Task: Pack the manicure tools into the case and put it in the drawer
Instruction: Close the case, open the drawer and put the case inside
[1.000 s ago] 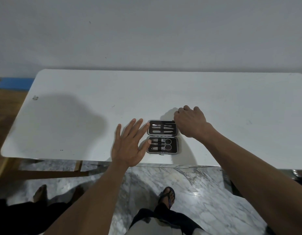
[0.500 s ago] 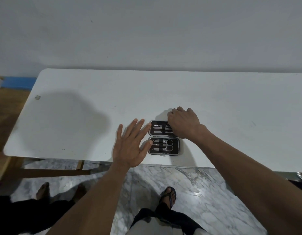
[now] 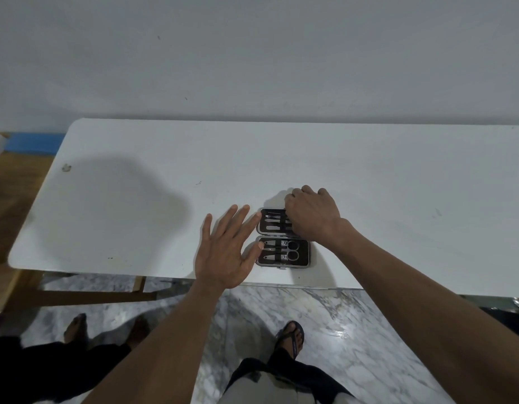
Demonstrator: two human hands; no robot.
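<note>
Near the front edge of the white tabletop (image 3: 398,176) the small black hinged manicure case (image 3: 283,252) lies open, the left hand (image 3: 227,252) splayed flat beside it, apparently to steady it, while the right hand (image 3: 312,217) curls over the far half, seemingly pressing tools into place.

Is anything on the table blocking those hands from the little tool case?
Nothing visible. The right hand already covers the far half of the open case, and the left hand lies flat beside it, thumb at its edge.
</note>
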